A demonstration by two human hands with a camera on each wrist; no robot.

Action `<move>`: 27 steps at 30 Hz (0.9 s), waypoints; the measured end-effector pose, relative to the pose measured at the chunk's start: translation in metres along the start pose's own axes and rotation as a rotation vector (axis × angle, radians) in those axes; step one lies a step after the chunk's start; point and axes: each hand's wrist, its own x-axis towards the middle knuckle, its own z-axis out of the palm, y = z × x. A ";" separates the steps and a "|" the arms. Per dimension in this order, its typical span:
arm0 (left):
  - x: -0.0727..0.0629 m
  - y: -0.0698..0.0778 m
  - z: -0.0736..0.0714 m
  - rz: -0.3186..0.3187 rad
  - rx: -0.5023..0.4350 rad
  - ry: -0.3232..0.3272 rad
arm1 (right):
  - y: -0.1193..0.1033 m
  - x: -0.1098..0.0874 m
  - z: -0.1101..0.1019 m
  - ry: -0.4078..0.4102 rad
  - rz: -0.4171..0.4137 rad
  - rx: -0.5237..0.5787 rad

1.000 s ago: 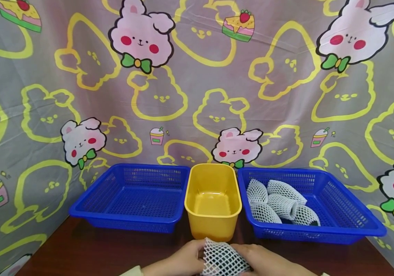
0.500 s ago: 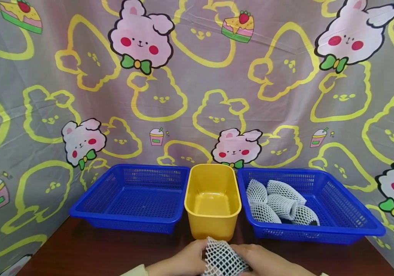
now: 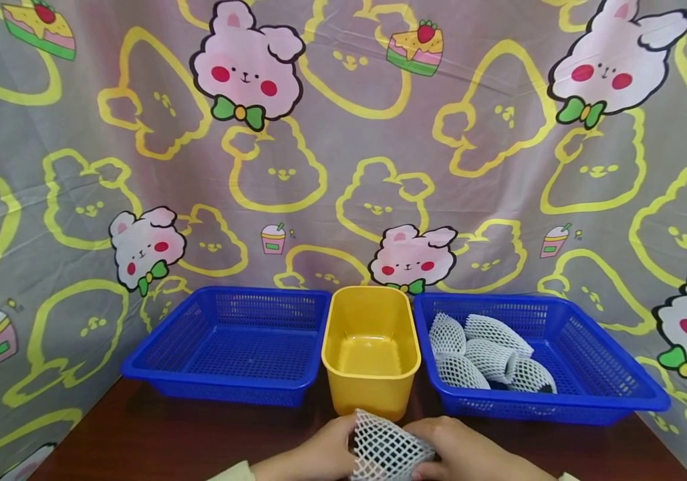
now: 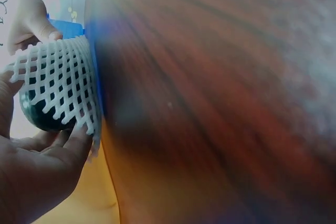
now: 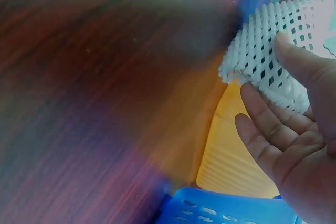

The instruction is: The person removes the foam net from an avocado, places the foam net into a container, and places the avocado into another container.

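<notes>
A white foam net sleeve (image 3: 387,449) is between both hands, low in the head view in front of the yellow bin. Inside it sits a smooth, dark green rounded thing (image 4: 39,113), which bulges out of the sleeve's open end in the left wrist view; its kind is unclear. My left hand (image 3: 327,451) holds the sleeve's rim at that end, fingers and thumb on opposite sides. My right hand (image 3: 466,449) grips the other end, its thumb (image 5: 299,59) lying over the mesh and its fingers beneath.
The yellow bin (image 3: 371,394) stands between a left blue basket (image 3: 223,391) and a right blue basket (image 3: 560,407). Several net-sleeved things (image 3: 490,359) lie in the right one. All stand on a dark wooden table (image 3: 157,434), before a patterned curtain (image 3: 331,147).
My right hand has shifted its hold slightly, with its fingertips now showing at the sleeve's right end. The left hand and the sleeve stay almost in place.
</notes>
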 end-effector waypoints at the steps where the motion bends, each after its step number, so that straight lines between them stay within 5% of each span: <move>1: 0.000 0.000 -0.001 -0.006 -0.003 0.000 | 0.000 0.000 0.000 0.004 0.018 0.003; 8: -0.004 -0.006 -0.007 -0.046 0.043 -0.001 | 0.002 0.002 0.004 0.061 -0.037 -0.064; 16: -0.009 -0.004 -0.014 -0.055 -0.048 -0.025 | 0.003 0.002 0.006 0.119 -0.050 -0.105; 27: -0.016 -0.004 -0.024 -0.026 0.056 0.020 | 0.005 0.003 0.004 0.113 -0.030 -0.095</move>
